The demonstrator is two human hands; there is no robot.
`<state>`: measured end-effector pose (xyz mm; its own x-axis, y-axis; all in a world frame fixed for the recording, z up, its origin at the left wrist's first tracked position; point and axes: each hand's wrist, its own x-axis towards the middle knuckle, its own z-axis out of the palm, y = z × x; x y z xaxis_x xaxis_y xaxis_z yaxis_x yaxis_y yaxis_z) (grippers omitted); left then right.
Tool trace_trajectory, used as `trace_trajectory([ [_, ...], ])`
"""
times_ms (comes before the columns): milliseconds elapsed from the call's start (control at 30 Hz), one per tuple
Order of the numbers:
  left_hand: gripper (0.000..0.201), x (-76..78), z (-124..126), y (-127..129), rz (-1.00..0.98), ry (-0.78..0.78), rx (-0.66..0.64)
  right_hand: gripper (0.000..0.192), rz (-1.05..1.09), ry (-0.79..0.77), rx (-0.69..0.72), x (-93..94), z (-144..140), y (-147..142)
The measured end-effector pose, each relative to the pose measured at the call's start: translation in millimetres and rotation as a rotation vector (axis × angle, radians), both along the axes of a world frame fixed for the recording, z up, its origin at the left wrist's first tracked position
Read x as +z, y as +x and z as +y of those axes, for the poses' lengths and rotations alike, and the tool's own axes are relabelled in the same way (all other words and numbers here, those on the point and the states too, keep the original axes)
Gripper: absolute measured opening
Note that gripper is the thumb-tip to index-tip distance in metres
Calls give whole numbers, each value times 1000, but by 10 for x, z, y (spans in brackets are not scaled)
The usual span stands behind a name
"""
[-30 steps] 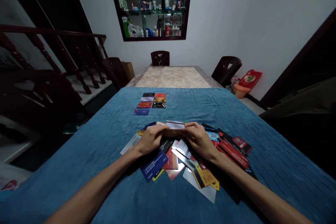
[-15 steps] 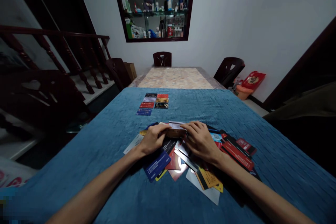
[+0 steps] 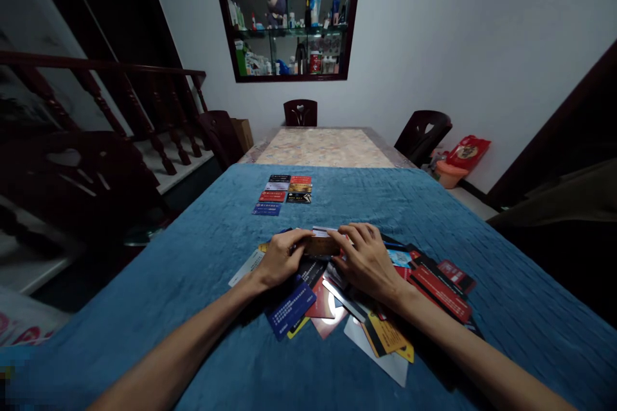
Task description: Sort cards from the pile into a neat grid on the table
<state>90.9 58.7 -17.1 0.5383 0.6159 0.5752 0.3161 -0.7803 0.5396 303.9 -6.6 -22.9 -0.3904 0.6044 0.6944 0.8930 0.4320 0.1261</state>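
Head view: left hand (image 3: 278,259) and right hand (image 3: 367,258) both pinch a tan card (image 3: 320,246) by its ends, fingers closed on it, just above the loose card heap (image 3: 385,308) on the blue cloth (image 3: 193,257). Eight sorted cards (image 3: 284,194) lie in neat rows farther off; most remain unsorted. Against the frame a second ago, the right fingers have crept further over the card.

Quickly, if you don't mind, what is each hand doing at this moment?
Left hand: closed on the left end of the gold card.
Right hand: fingers on the same card's right end, resting over the card pile.
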Motion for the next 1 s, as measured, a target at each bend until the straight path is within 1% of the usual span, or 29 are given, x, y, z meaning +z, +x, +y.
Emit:
trace_trajectory([
  [133, 30, -2, -1, 6, -2, 9, -10, 35, -7, 39, 1, -5, -11, -3],
  [333, 30, 3, -7, 7, -15, 0, -18, 37, -17, 28, -5, -18, -20, -17],
  [500, 28, 14, -21, 9, -25, -14, -16, 36, -32, 64, -10, -26, -10, -18],
  [767, 28, 9, -27, 15, -16, -43, 5, 48, -9, 61, 17, -23, -19, 33],
  [900, 34, 4, -25, 4, -8, 2, -1, 46, -24, 51, 22, -4, -26, 44],
  [1000, 40, 15, -30, -7, 12, 70, -37, 42, -45, 45, 17, 8, -20, 58],
])
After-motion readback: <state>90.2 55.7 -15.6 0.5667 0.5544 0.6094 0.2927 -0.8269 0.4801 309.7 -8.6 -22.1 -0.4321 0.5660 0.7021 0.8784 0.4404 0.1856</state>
